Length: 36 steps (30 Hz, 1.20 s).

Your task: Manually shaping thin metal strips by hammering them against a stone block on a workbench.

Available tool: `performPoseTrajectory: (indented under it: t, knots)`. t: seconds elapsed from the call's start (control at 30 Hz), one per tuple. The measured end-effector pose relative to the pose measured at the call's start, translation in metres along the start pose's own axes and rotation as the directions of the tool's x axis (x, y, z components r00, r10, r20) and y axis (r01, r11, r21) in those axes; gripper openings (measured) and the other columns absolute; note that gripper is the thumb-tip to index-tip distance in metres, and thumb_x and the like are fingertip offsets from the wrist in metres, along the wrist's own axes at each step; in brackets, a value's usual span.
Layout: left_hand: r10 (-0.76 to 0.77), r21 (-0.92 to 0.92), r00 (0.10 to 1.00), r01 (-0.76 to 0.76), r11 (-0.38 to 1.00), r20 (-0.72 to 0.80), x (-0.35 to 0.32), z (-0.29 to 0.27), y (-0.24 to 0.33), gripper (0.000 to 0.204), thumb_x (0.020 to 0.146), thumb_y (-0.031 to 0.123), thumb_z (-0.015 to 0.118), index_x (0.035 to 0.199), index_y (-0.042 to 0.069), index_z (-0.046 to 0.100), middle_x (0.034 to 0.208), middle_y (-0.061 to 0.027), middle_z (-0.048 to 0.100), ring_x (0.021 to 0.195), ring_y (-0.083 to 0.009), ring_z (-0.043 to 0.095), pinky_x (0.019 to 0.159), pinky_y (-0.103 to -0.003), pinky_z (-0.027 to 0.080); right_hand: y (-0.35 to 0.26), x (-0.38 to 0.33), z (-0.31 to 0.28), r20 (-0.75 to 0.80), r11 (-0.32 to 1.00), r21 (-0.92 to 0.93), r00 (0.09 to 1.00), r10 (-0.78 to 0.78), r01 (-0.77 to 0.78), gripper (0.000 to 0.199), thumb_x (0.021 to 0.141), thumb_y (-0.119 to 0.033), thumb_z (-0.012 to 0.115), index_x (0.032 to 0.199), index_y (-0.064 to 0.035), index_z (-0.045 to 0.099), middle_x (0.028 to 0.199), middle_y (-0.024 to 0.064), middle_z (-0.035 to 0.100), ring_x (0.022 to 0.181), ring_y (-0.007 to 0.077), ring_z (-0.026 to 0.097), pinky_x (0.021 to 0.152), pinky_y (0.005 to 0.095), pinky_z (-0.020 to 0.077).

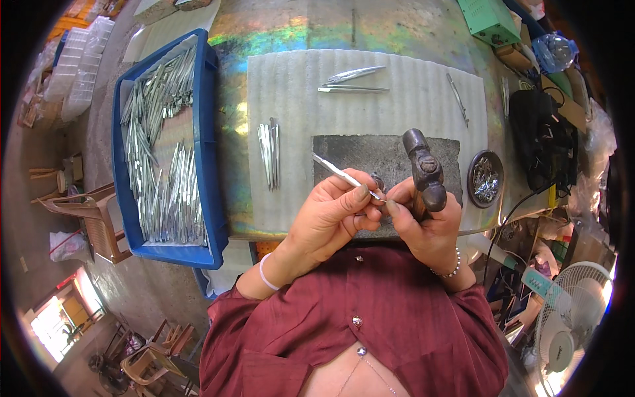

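Between the thumb and fingers of my left hand [334,210] is a slim silver metal strip [336,171], slanting with its far tip up to the left. My right hand [433,228] grips a hammer [425,169] by its handle, head upward, while its thumb and forefinger meet the strip's near end. A tiny part may be at those fingertips, too small to make out. Both hands are above the near edge of a dark flat slab [390,147]. Just right of the slab, a round dark dish [471,180] holds small shiny metal pieces.
On a white foam sheet [297,69] lie several similar strips [268,152] at left, more strips [354,88] at the back and a thin one [458,99] at right. A blue tray [210,152] full of strips stands left. A fan [572,317] is at lower right.
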<state>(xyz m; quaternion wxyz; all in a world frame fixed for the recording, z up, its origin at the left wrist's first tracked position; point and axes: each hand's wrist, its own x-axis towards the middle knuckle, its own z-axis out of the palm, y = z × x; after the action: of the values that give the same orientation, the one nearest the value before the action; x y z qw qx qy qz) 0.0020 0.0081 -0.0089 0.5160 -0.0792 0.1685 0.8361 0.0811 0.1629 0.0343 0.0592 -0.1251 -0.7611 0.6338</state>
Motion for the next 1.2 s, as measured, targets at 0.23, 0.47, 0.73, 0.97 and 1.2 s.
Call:
performPoseTrajectory:
  t: [0.23, 0.47, 0.73, 0.97, 1.2]
  knots:
    - [-0.009, -0.035, 1.000, 0.009, 0.999, -0.014, 0.002, 0.000, -0.002, 0.015, 0.090, 0.011, 0.057, 0.102, 0.001, 0.057, 0.093, -0.0120, 0.064, 0.079, -0.0173, 0.065, 0.070, -0.028, 0.057, 0.007, 0.000, 0.002, -0.041, 0.993, -0.057, 0.994, -0.101, 0.099, 0.005, 0.080, 0.001, 0.061, 0.083, 0.0021, 0.057, 0.075, 0.0054, 0.061, 0.064, 0.0077, 0.055, 0.057, 0.0210, 0.0436]
    - [0.087, 0.122, 0.996, -0.084, 0.989, -0.022, 0.001, 0.002, -0.003, 0.014, 0.091, 0.011, 0.057, 0.101, 0.001, 0.057, 0.096, -0.0127, 0.064, 0.081, -0.0172, 0.065, 0.071, -0.029, 0.057, 0.011, 0.004, 0.006, -0.063, 0.882, -0.308, 0.917, -0.393, 0.357, 0.024, 0.074, -0.003, 0.068, 0.095, -0.0027, 0.056, 0.074, 0.0053, 0.058, 0.062, 0.0107, 0.057, 0.055, 0.0254, 0.0454]
    - [0.139, 0.150, 0.989, -0.130, 0.980, -0.050, -0.001, -0.003, 0.005, 0.013, 0.093, 0.013, 0.052, 0.101, 0.003, 0.053, 0.101, -0.0152, 0.063, 0.083, -0.0177, 0.065, 0.072, -0.030, 0.057, 0.021, 0.004, -0.011, -0.066, 0.981, 0.116, 0.984, 0.165, -0.157, 0.027, 0.078, -0.005, 0.067, 0.102, -0.0019, 0.056, 0.077, 0.0008, 0.058, 0.058, 0.0037, 0.046, 0.053, 0.0204, 0.0392]
    - [0.275, 0.324, 0.958, -0.236, 0.916, -0.080, -0.008, -0.009, 0.012, 0.012, 0.093, 0.012, 0.053, 0.101, 0.003, 0.052, 0.097, -0.0138, 0.063, 0.079, -0.0170, 0.065, 0.070, -0.028, 0.057, 0.029, 0.001, -0.003, 0.039, 0.948, -0.309, 0.997, -0.060, 0.069, 0.039, 0.075, -0.005, 0.069, 0.110, 0.0002, 0.054, 0.090, 0.0126, 0.060, 0.077, 0.0254, 0.061, 0.069, 0.0345, 0.0481]
    - [0.355, 0.618, 0.934, -0.251, 0.745, -0.049, -0.011, -0.002, 0.010, 0.008, 0.091, 0.005, 0.054, 0.099, 0.003, 0.054, 0.090, -0.0106, 0.065, 0.069, -0.0106, 0.061, 0.062, -0.021, 0.051, 0.025, 0.011, -0.007, 0.166, 0.913, -0.400, 0.986, -0.015, 0.082, 0.039, 0.075, -0.008, 0.068, 0.110, 0.0001, 0.053, 0.100, 0.0169, 0.059, 0.086, 0.0320, 0.061, 0.073, 0.0363, 0.0489]
